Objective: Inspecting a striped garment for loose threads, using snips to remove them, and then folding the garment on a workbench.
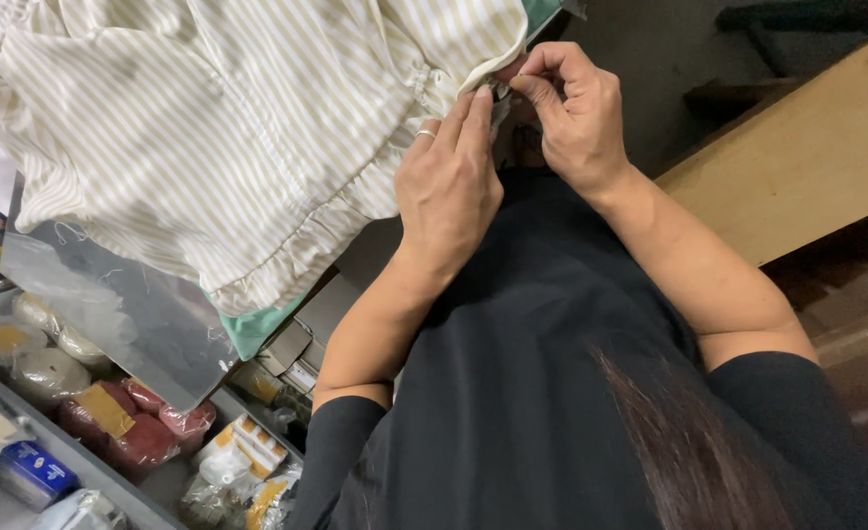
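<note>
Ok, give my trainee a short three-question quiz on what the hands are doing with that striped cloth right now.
1. True or false: both hands pinch the same edge of the striped garment.
2. Which hand wears a ring: left hand or right hand?
3. What lies in the tray at lower left: A) bagged thread spools, B) scissors, C) shoes?

Key: 1 true; 2 left; 3 A.
</note>
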